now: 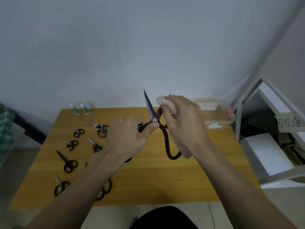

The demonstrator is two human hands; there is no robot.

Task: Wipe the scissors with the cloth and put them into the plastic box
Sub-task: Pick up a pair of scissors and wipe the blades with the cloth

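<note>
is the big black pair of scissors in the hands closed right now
No, the big black scissors are spread open, one blade free and the other wrapped in the pale cloth gripped by the right hand.

Both bare forearms reach forward and converge. The left hand (128, 138) curls in a tight grip, thumb pressed forward; the right hand (184, 123) sits higher, fingers curled shut.

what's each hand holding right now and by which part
The left hand grips the large black scissors at the handle just below the pivot, blades open. The right hand holds the pinkish cloth, bunched around one blade.
</note>
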